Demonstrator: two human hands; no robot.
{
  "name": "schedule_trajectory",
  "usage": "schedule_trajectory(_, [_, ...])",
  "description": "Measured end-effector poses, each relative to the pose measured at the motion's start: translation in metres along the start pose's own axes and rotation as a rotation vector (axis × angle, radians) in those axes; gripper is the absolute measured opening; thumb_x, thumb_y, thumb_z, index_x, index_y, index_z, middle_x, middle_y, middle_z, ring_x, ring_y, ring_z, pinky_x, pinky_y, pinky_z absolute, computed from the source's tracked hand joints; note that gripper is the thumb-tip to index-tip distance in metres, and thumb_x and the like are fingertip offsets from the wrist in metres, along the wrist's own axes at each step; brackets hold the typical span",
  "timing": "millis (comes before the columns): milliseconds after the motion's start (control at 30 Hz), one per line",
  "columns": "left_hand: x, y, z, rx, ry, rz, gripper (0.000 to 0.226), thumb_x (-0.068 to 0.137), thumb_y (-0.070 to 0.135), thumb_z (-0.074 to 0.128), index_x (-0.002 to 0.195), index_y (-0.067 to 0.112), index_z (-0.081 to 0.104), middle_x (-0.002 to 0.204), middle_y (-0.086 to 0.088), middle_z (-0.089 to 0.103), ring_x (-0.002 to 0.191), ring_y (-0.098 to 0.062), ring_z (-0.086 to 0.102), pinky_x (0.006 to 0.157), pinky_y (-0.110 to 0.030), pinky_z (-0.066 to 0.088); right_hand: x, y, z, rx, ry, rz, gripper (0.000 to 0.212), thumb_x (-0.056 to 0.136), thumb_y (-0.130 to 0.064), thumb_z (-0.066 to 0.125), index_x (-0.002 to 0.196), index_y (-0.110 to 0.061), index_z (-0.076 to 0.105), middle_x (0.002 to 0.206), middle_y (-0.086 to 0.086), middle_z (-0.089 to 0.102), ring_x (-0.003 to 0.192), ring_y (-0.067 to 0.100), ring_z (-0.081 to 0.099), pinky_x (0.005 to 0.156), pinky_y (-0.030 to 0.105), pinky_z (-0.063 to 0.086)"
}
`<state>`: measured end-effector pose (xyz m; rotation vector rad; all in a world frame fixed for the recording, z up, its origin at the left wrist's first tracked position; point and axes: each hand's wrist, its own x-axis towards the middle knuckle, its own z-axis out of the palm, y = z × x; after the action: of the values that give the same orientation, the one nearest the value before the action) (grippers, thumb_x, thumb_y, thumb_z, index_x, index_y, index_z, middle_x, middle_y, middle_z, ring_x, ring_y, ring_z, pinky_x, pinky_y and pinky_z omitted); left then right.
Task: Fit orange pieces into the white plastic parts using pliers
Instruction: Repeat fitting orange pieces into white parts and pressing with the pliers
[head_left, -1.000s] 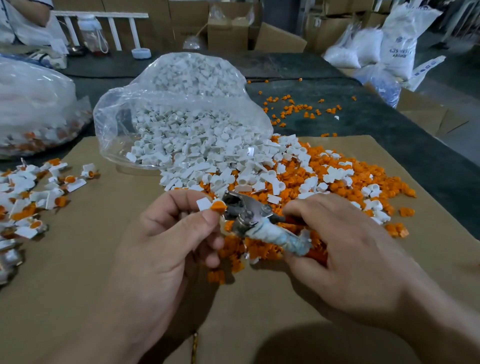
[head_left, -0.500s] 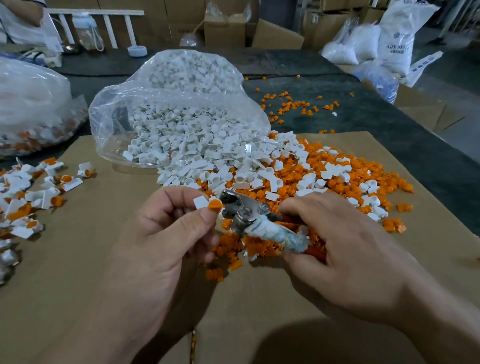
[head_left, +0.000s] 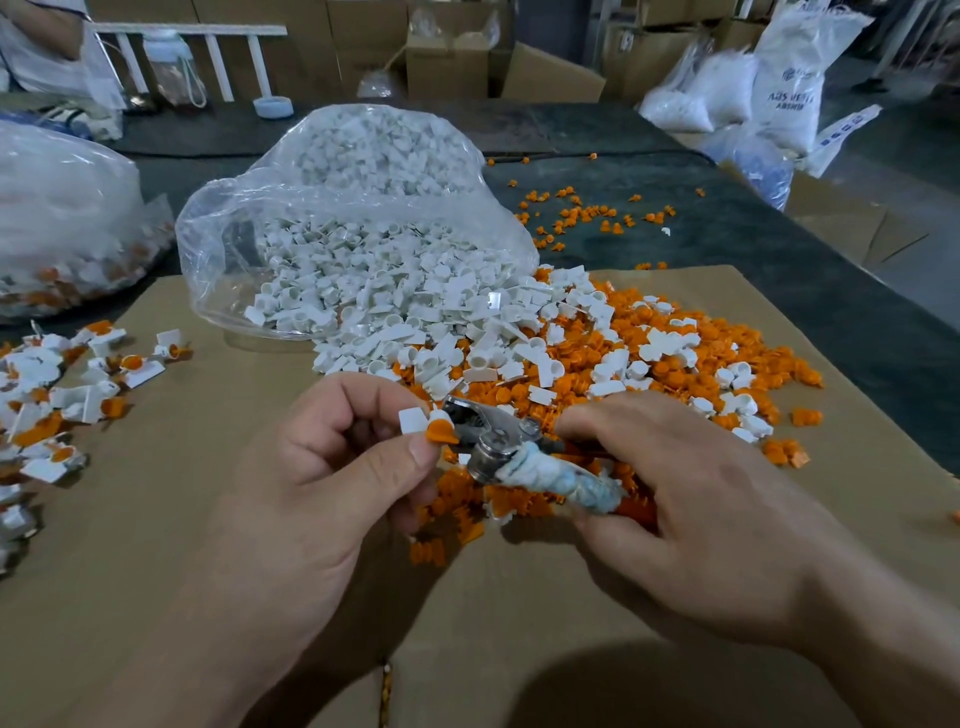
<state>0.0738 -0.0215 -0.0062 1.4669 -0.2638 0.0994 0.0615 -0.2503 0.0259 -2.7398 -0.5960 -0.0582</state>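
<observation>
Cardboard sheet (head_left: 130, 545), brown, is lying under everything. Left hand (head_left: 322, 493) is pinching small white plastic part (head_left: 413, 420) with orange plug piece (head_left: 440, 431) sitting at its end. Right hand (head_left: 701, 519) is curling round rag-wrapped steel pliers (head_left: 498, 441), jaw tips right against that orange piece. Beyond, mixed orange-and-white loose pile (head_left: 675, 364) is spreading; clear plastic bag (head_left: 234, 249) is spilling white parts behind it.

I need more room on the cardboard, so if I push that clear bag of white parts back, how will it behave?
Probably floppy: the clear bag is thin, crinkled film sagging over its load, so it may buckle rather than slide. Its mouth lies open, white parts already spilling onto the cardboard; a push would likely scatter more.
</observation>
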Motion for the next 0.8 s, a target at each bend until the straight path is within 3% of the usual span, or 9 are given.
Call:
schedule_trajectory(100, [-0.0003, -0.0005, 0.0004, 0.026, 0.016, 0.0, 0.014, 0.065, 0.027, 0.077, 0.078, 0.025, 0.072, 0.062, -0.002, 0.061, 0.054, -0.012, 0.058, 0.047, -0.019, 0.047, 0.0007, -0.0005, -0.0009, 0.001, -0.003, -0.006, 0.043, 0.076, -0.061, 0.032, 0.113, -0.043, 0.046, 0.104, -0.023, 0.049, 0.102, 0.003, 0.044, 0.086, 0.026, 0.04])
schedule_trajectory(233, [-0.0009, -0.0017, 0.0012, 0.072, 0.013, 0.024, 0.017, 0.065, 0.037, 0.072, 0.079, 0.028, 0.071, 0.064, -0.005, 0.062, 0.055, -0.014, 0.059, 0.049, -0.02, 0.048, 0.0008, -0.0012, -0.0008, -0.007, -0.007, -0.007, 0.045, 0.076, -0.06, 0.031, 0.113, -0.042, 0.046, 0.104, -0.022, 0.05, 0.101, 0.004, 0.044, 0.085, 0.026, 0.041])
schedule_trajectory(600, [-0.0003, -0.0055, -0.0045, 0.05, -0.044, 0.03, 0.012, 0.071, 0.035, 0.073, 0.081, 0.029, 0.072, 0.065, -0.007, 0.064, 0.058, -0.014, 0.061, 0.051, -0.021, 0.051, 0.0019, -0.0013, 0.0004, -0.103, -0.032, -0.019, 0.048, 0.079, -0.056, 0.029, 0.118, -0.037, 0.051, 0.1, -0.02, 0.051, 0.093, 0.004, 0.043, 0.081, 0.023, 0.036])
schedule_trajectory(800, [-0.0011, -0.009, -0.0024, 0.04, -0.031, 0.041, 0.013, 0.071, 0.035, 0.073, 0.082, 0.028, 0.072, 0.067, -0.006, 0.064, 0.06, -0.013, 0.062, 0.05, -0.022, 0.052, 0.0011, -0.0019, -0.0002, -0.115, -0.053, -0.016, 0.052, 0.079, -0.059, 0.024, 0.123, -0.04, 0.045, 0.105, -0.021, 0.049, 0.096, 0.004, 0.041, 0.085, 0.024, 0.038])
